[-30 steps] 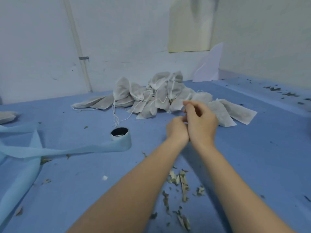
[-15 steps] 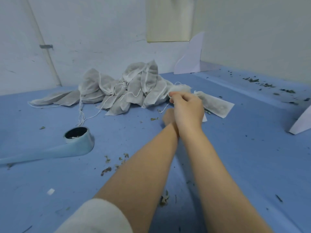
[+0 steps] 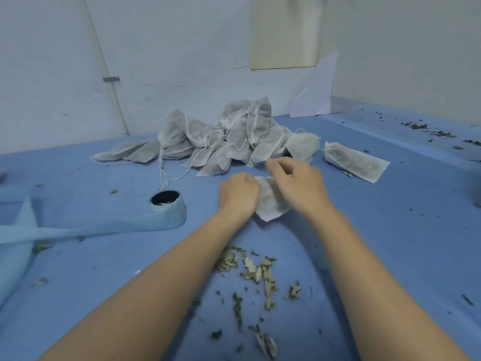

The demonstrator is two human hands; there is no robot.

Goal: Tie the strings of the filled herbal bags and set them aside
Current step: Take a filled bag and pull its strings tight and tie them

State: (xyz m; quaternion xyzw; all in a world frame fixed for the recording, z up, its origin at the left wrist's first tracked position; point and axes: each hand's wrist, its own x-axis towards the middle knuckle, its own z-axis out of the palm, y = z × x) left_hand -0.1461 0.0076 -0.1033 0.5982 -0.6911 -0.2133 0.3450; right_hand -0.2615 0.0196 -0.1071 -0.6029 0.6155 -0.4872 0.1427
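A filled white herbal bag (image 3: 270,204) lies on the blue table between my two hands. My left hand (image 3: 239,194) grips its left end with curled fingers. My right hand (image 3: 296,182) covers its right side, fingertips pinched together at the top; the string itself is too thin to make out. Behind them sits a heap of several filled bags (image 3: 229,142) with loose white strings. Two more bags lie to the right, one (image 3: 303,147) near the heap and one (image 3: 356,162) flat and apart.
A roll of light blue tape (image 3: 169,207) stands to the left, its strip trailing off toward the left edge. Loose dried herb bits (image 3: 255,267) are scattered between my forearms and along the far right. White walls close the back.
My hands drew back from the heap and lowered to the table with a bag between them. They now sit a little apart instead of pressed together.
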